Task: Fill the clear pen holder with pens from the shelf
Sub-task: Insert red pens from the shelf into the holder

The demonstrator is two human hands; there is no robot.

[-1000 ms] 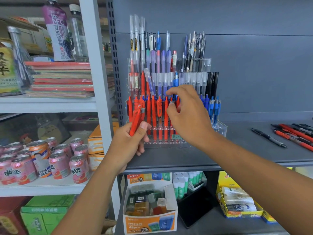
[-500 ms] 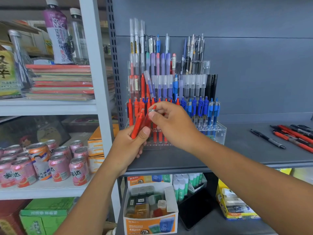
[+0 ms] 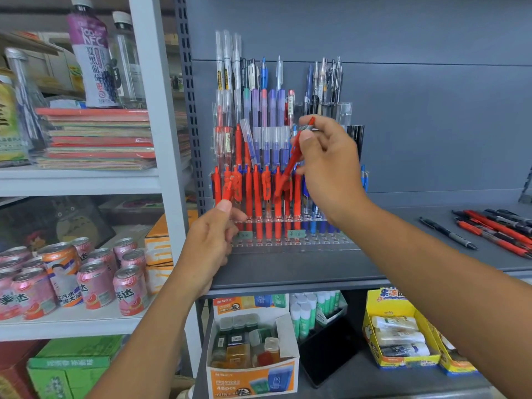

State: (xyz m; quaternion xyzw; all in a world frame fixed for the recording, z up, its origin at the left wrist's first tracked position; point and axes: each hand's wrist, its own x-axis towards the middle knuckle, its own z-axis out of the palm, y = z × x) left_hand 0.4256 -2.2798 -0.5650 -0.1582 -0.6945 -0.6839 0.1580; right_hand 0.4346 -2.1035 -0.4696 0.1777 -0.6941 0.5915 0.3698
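The right grip [image 3: 328, 168] now pinches a red pen [image 3: 289, 168] near its top. Half a second back it was drawing that pen from the left grip [image 3: 210, 243]; since then it has risen. The pen slants down-left, tip among the front row of the clear pen holder [image 3: 316, 240], at the back-left of the grey shelf [image 3: 374, 266]. I cannot tell if it is seated. The left grip is closed on a spare red pen [image 3: 227, 188] by the holder's front-left corner. Slotting looks imminent, and loose pens [image 3: 495, 228] lie at the shelf's right edge.
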